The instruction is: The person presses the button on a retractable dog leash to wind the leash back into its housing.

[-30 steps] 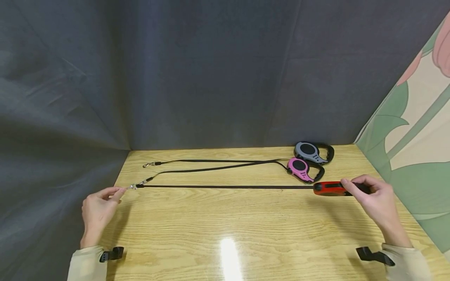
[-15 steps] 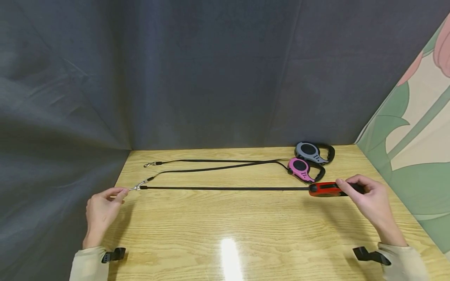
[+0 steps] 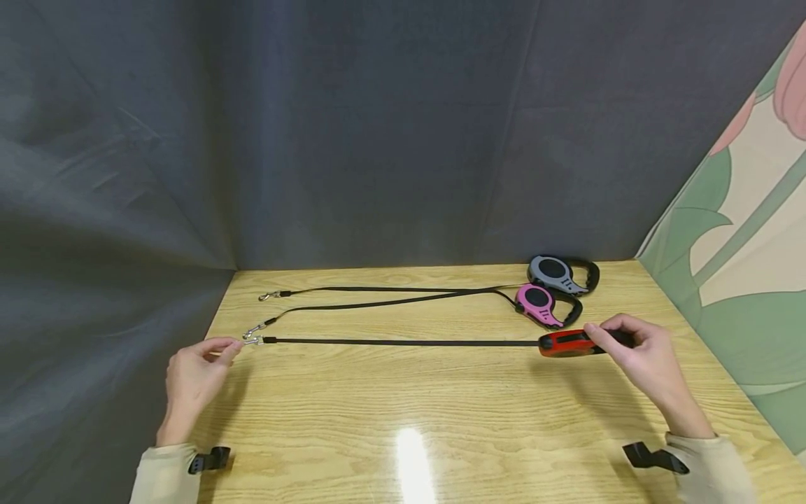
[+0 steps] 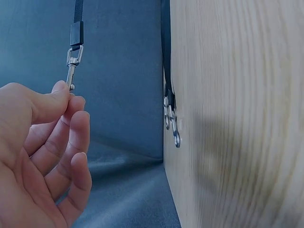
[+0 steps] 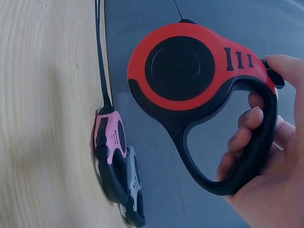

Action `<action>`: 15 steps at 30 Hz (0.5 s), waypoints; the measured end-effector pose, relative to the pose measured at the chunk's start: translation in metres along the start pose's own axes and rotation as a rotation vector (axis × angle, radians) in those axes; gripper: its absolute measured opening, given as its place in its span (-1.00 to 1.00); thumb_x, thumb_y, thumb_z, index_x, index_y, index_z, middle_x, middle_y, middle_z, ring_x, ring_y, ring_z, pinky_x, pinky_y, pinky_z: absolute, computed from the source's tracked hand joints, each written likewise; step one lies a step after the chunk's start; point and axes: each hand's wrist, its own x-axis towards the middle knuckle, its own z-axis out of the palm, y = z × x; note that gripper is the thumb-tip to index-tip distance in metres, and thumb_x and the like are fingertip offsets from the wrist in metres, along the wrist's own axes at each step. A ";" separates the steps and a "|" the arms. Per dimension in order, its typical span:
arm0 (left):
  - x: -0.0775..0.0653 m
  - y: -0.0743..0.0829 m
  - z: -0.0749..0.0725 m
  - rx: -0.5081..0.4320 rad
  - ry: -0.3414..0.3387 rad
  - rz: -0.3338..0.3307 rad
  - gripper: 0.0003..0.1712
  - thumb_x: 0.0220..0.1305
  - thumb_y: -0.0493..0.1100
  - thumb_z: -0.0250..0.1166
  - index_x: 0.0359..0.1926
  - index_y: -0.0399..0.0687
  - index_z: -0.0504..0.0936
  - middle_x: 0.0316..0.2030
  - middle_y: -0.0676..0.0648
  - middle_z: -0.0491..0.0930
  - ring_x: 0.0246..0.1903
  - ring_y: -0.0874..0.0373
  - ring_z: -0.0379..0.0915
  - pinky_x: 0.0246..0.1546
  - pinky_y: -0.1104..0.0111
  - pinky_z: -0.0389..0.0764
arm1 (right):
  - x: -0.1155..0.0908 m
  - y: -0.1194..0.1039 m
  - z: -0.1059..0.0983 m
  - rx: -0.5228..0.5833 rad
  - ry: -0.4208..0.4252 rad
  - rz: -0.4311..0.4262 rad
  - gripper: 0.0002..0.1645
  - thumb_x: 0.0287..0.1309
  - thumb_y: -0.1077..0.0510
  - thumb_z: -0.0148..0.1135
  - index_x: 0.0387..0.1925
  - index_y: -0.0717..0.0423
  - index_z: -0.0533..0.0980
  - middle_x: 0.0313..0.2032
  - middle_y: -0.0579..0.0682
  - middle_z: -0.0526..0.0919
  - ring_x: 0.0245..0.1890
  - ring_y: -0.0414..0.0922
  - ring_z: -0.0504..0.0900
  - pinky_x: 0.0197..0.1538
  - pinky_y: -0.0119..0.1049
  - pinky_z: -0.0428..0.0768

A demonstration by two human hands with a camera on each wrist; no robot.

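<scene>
My right hand [image 3: 647, 364] grips the black loop handle of a red retractable dog leash [image 5: 185, 102], thumb on the button at its top. The leash is held above the table. A black strap [image 3: 403, 342] runs straight from its casing across to the left. At the strap's far end, my left hand [image 3: 200, 374] pinches the metal snap hook [image 4: 72, 69] between thumb and fingertips. In the left wrist view the hook hangs clear of the wood, and the other fingers are loosely curled.
A pink retractable leash [image 3: 535, 302] and a grey one [image 3: 554, 271] lie touching at the back right of the wooden table [image 3: 352, 427]. Their straps cross and end in snap hooks at the left. A dark curtain [image 3: 378, 140] stands behind; patterned cloth [image 3: 743, 280] hangs at right.
Both hands have come inward, the right one leftward with the red leash and the left one slightly rightward with the hook. The strap between them is shorter and slightly nearer the front.
</scene>
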 end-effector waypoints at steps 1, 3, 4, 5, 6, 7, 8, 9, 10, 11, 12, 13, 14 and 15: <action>0.000 0.001 0.001 0.001 -0.001 0.006 -0.72 0.39 0.02 0.46 -0.07 -0.06 0.88 -0.43 -0.12 0.83 -0.57 0.43 0.53 -0.47 0.35 0.44 | 0.000 -0.001 0.001 -0.005 -0.002 -0.003 -0.83 0.33 0.12 0.47 -0.35 0.12 0.69 -0.49 -0.40 0.64 -0.51 -0.27 0.43 -0.45 -0.28 0.32; -0.001 0.003 0.002 -0.006 0.004 0.018 -0.72 0.37 0.02 0.48 -0.08 -0.06 0.89 -0.43 -0.12 0.83 -0.58 0.43 0.53 -0.47 0.35 0.43 | 0.000 -0.002 0.003 -0.019 -0.010 -0.005 -0.83 0.33 0.11 0.48 -0.35 0.10 0.69 -0.48 -0.40 0.63 -0.51 -0.28 0.43 -0.45 -0.30 0.34; -0.001 0.004 0.002 -0.008 0.004 0.024 -0.71 0.36 0.02 0.48 -0.08 -0.06 0.89 -0.43 -0.12 0.83 -0.58 0.43 0.53 -0.47 0.36 0.44 | 0.000 -0.003 0.003 -0.024 -0.014 -0.006 -0.83 0.32 0.10 0.48 -0.34 0.09 0.70 -0.48 -0.40 0.63 -0.50 -0.29 0.44 -0.44 -0.31 0.34; -0.001 0.005 0.003 -0.010 0.007 0.029 -0.71 0.36 0.02 0.49 -0.09 -0.06 0.89 -0.43 -0.12 0.83 -0.58 0.44 0.53 -0.47 0.36 0.44 | 0.000 -0.004 0.004 -0.028 -0.017 -0.007 -0.83 0.32 0.10 0.48 -0.34 0.09 0.70 -0.48 -0.40 0.64 -0.50 -0.29 0.44 -0.44 -0.31 0.35; -0.001 0.006 0.003 -0.012 0.009 0.034 -0.71 0.35 0.02 0.50 -0.09 -0.06 0.89 -0.43 -0.12 0.83 -0.58 0.44 0.52 -0.47 0.35 0.44 | 0.000 -0.005 0.004 -0.033 -0.021 -0.010 -0.83 0.32 0.10 0.48 -0.34 0.09 0.70 -0.47 -0.40 0.64 -0.49 -0.29 0.45 -0.43 -0.32 0.35; -0.001 0.007 0.004 -0.014 0.012 0.038 -0.72 0.34 0.02 0.51 -0.10 -0.06 0.89 -0.43 -0.12 0.83 -0.58 0.44 0.52 -0.47 0.35 0.44 | 0.000 -0.006 0.005 -0.037 -0.026 -0.012 -0.83 0.32 0.09 0.48 -0.34 0.08 0.70 -0.47 -0.40 0.64 -0.49 -0.29 0.45 -0.43 -0.32 0.35; -0.001 0.008 0.004 -0.015 0.014 0.041 -0.73 0.33 0.02 0.51 -0.11 -0.05 0.90 -0.44 -0.12 0.83 -0.58 0.44 0.51 -0.47 0.35 0.43 | 0.001 -0.007 0.006 -0.038 -0.032 -0.016 -0.83 0.32 0.09 0.48 -0.34 0.08 0.70 -0.47 -0.40 0.64 -0.49 -0.29 0.45 -0.43 -0.32 0.35; -0.001 0.009 0.005 -0.014 0.014 0.044 -0.73 0.33 0.02 0.51 -0.11 -0.05 0.90 -0.44 -0.12 0.83 -0.58 0.44 0.51 -0.47 0.34 0.44 | 0.001 -0.008 0.006 -0.037 -0.038 -0.019 -0.83 0.33 0.09 0.48 -0.33 0.08 0.70 -0.46 -0.40 0.65 -0.49 -0.28 0.45 -0.42 -0.32 0.36; -0.001 0.010 0.005 -0.013 0.014 0.048 -0.74 0.33 0.02 0.51 -0.12 -0.04 0.90 -0.44 -0.12 0.83 -0.58 0.44 0.51 -0.46 0.34 0.44 | 0.001 -0.009 0.007 -0.036 -0.041 -0.021 -0.83 0.33 0.09 0.48 -0.33 0.08 0.70 -0.46 -0.40 0.65 -0.49 -0.28 0.45 -0.42 -0.32 0.36; -0.001 0.010 0.006 -0.014 0.014 0.050 -0.74 0.33 0.02 0.52 -0.12 -0.03 0.90 -0.44 -0.11 0.83 -0.58 0.44 0.51 -0.46 0.34 0.44 | 0.001 -0.010 0.007 -0.034 -0.044 -0.025 -0.84 0.33 0.09 0.48 -0.34 0.07 0.70 -0.46 -0.39 0.65 -0.49 -0.28 0.45 -0.43 -0.32 0.36; -0.001 0.011 0.006 -0.013 0.014 0.053 -0.75 0.33 0.02 0.52 -0.12 -0.03 0.90 -0.44 -0.11 0.83 -0.58 0.44 0.51 -0.47 0.34 0.44 | 0.001 -0.010 0.008 -0.033 -0.047 -0.028 -0.84 0.32 0.09 0.48 -0.34 0.07 0.70 -0.46 -0.39 0.65 -0.49 -0.28 0.45 -0.43 -0.32 0.36; 0.000 0.011 0.007 -0.014 0.014 0.054 -0.75 0.33 0.02 0.52 -0.12 -0.03 0.90 -0.44 -0.11 0.83 -0.58 0.44 0.51 -0.47 0.35 0.43 | 0.001 -0.011 0.009 -0.032 -0.049 -0.031 -0.83 0.32 0.09 0.49 -0.35 0.07 0.70 -0.46 -0.39 0.65 -0.49 -0.28 0.45 -0.42 -0.32 0.36; 0.000 0.012 0.007 -0.015 0.015 0.056 -0.74 0.32 0.02 0.52 -0.13 -0.03 0.90 -0.44 -0.11 0.83 -0.58 0.45 0.51 -0.47 0.35 0.43 | 0.001 -0.012 0.009 -0.031 -0.050 -0.034 -0.83 0.32 0.09 0.49 -0.35 0.06 0.70 -0.46 -0.39 0.65 -0.49 -0.29 0.45 -0.42 -0.33 0.37; 0.000 0.012 0.007 -0.016 0.015 0.060 -0.74 0.32 0.02 0.52 -0.13 -0.04 0.90 -0.44 -0.12 0.83 -0.58 0.44 0.51 -0.48 0.35 0.43 | 0.001 -0.012 0.010 -0.031 -0.051 -0.037 -0.83 0.31 0.09 0.49 -0.36 0.05 0.70 -0.46 -0.39 0.65 -0.49 -0.29 0.46 -0.42 -0.33 0.37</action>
